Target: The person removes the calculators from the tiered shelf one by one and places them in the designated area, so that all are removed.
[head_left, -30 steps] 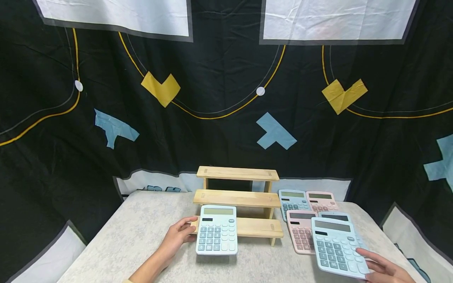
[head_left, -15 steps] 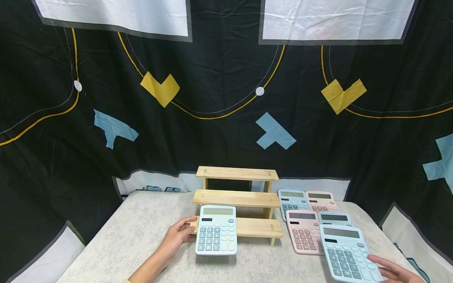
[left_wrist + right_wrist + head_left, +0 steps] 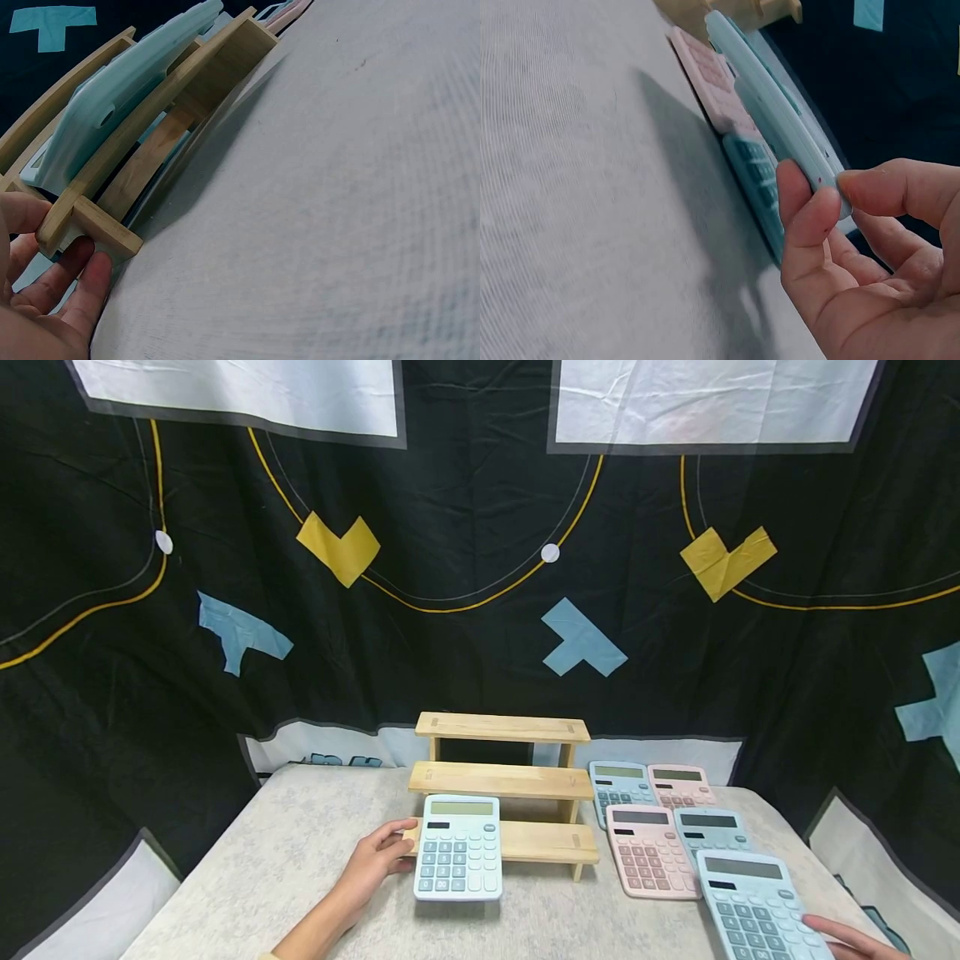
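Note:
A three-tier wooden step stand (image 3: 551,843) stands mid-table, and a pale blue calculator (image 3: 459,852) leans on its lowest step. At the left end of that step is my left hand (image 3: 371,864). Thumb above and fingers (image 3: 90,281) below, it grips the wood in the left wrist view. My right hand (image 3: 862,942) pinches another light blue calculator (image 3: 765,906) by its right edge at the lower right. The right wrist view shows this calculator edge-on, raised off the table, its shadow falling on the cloth. Part of my right hand is cut off in the head view.
Right of the stand lie several more calculators: a pink one (image 3: 651,856) in front, a blue one (image 3: 712,829) beside it, and a blue (image 3: 618,777) and a pink one (image 3: 681,785) behind. A black curtain (image 3: 450,677) hangs behind the grey table (image 3: 247,877).
My right hand has carried its light blue calculator right and toward me, uncovering more of the pink and blue ones behind. My left hand and the stand have stayed in place.

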